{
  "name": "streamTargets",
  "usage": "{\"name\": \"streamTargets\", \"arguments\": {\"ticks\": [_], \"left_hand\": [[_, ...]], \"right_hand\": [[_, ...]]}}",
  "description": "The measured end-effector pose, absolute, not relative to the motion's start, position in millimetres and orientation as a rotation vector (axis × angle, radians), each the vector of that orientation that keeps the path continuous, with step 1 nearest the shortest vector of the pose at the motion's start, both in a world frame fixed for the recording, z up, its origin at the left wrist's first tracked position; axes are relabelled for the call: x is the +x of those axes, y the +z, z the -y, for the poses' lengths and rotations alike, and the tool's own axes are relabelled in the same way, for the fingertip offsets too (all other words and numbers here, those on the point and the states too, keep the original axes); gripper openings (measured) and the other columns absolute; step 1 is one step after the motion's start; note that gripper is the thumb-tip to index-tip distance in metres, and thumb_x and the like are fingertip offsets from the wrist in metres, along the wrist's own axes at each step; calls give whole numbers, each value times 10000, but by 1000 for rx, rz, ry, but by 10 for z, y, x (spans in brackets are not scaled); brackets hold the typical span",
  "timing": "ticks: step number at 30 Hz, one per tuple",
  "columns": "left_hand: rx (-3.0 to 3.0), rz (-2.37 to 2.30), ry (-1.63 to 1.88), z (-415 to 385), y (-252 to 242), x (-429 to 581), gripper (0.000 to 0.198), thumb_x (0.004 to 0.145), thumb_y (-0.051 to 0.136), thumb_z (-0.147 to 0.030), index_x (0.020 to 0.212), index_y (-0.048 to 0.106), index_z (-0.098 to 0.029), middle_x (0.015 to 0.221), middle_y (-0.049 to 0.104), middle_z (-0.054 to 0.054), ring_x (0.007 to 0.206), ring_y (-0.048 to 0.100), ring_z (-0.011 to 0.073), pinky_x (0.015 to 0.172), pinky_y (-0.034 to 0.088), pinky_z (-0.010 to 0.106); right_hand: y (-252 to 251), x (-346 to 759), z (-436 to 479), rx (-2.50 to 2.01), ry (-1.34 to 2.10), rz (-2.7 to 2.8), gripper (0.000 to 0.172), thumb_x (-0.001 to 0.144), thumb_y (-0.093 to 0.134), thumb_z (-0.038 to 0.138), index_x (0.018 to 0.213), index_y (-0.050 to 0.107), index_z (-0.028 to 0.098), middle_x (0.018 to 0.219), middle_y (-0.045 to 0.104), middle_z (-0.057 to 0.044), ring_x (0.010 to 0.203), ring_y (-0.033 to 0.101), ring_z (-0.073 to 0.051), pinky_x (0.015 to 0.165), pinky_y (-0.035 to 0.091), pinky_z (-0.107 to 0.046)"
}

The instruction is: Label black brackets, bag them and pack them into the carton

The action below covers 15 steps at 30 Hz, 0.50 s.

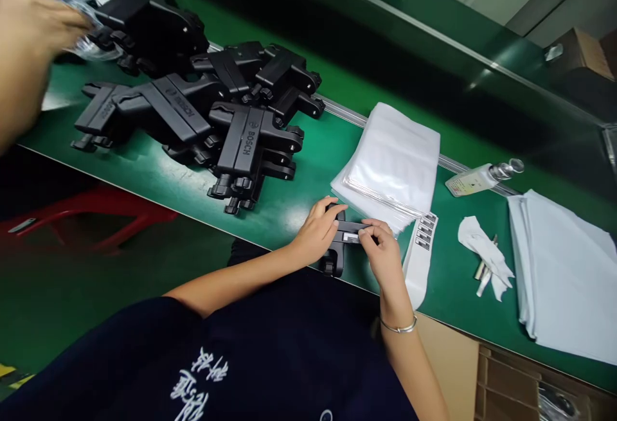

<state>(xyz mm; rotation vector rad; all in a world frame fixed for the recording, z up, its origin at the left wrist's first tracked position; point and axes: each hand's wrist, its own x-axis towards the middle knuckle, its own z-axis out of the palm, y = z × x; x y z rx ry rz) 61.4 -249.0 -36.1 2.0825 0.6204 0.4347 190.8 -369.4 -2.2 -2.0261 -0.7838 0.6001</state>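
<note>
My left hand [318, 233] is closed over a small black plastic part [337, 255] at the near edge of the green belt [308, 183]. My right hand [384, 255], a bracelet on its wrist, pinches a small white label [353, 237] against the top of that part. Just right of my right hand lies a white label strip [420, 255] with several barcode stickers at its far end. My dark shirt fills the bottom of the view.
A pile of black Bosch parts [231, 126] lies to the left on the belt. A co-worker's hand [29, 48] reaches in at top left. Clear bags [395, 164], a spray bottle [482, 178], a crumpled tissue over a metal tool [484, 254] and white sheets [563, 273] lie right. A red stool [96, 215] stands below.
</note>
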Motion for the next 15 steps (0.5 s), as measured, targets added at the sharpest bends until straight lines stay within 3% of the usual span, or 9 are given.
{"name": "streamTargets", "arguments": {"ticks": [15], "left_hand": [[2109, -609, 463, 2499, -341, 608, 402, 936, 352, -136, 1314, 479, -181, 1390, 413, 142, 1364, 366, 275, 1109, 389, 493]], "right_hand": [[-15, 1898, 3680, -2062, 620, 804, 247, 774, 592, 386, 586, 585, 227, 1010, 657, -86, 1020, 570, -274, 949, 373, -454]]}}
